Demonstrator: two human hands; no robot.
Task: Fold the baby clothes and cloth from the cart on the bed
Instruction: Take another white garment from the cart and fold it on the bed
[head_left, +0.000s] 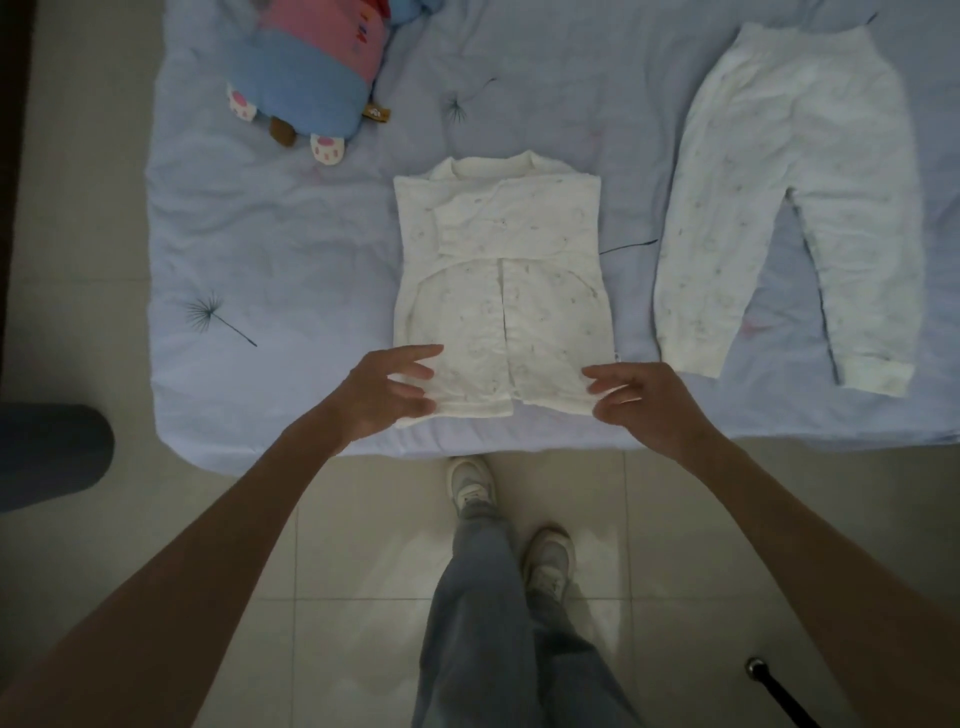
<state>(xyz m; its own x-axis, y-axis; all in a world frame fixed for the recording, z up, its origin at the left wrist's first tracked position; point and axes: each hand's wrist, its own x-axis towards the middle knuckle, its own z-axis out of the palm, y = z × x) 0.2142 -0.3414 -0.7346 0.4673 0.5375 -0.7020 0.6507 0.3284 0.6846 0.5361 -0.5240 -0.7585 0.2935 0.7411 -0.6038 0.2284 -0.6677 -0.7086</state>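
Observation:
A white baby top (498, 270) lies flat on the pale blue bed (291, 270), its sleeves folded in across the chest. My left hand (389, 387) pinches the hem at the bottom left corner. At the bottom right corner my right hand (636, 397) pinches the hem too. White baby trousers (743, 208) lie spread out flat to the right of the top, touched by neither hand.
A blue and pink plush toy (306, 67) lies at the bed's far left. The bed's near edge runs just behind my hands. A dark rounded object (52, 452) stands at the left on the tiled floor, and a black pole (774, 691) at the lower right.

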